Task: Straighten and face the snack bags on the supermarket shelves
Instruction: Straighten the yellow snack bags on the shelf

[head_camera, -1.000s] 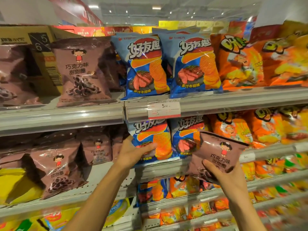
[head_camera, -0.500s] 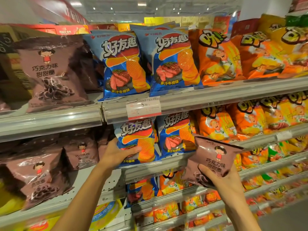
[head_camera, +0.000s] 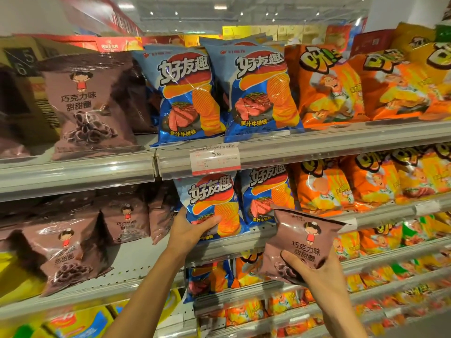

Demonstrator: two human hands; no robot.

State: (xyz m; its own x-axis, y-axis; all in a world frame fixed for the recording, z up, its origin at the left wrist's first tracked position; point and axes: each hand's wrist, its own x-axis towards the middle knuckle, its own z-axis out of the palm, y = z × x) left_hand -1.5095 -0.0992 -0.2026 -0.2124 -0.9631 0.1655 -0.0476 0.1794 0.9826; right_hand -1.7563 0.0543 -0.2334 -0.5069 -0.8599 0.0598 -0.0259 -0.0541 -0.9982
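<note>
The upper shelf (head_camera: 317, 145) looks largely faced: along its front edge 2 blue chip bags (head_camera: 185, 93) stand upright, labels forward, with orange bags (head_camera: 329, 86) to their right and a brown chocolate-ring bag (head_camera: 90, 106) toward the left end. The middle shelf (head_camera: 244, 242) is where work remains, as I judge it. At its left end the brown bags (head_camera: 66, 250) lean and sit at uneven depths, some well back from the front edge. Near the middle, the left hand (head_camera: 188, 230) grips the lower part of a blue bag (head_camera: 210, 206) standing at the front edge, thumb curled across its face. The right hand (head_camera: 314, 272) holds a stray brown bag (head_camera: 305, 242) off the shelf, in front of the blue and orange rows, fingers curled round its bottom; it probably belongs with the brown bags at the left.
</note>
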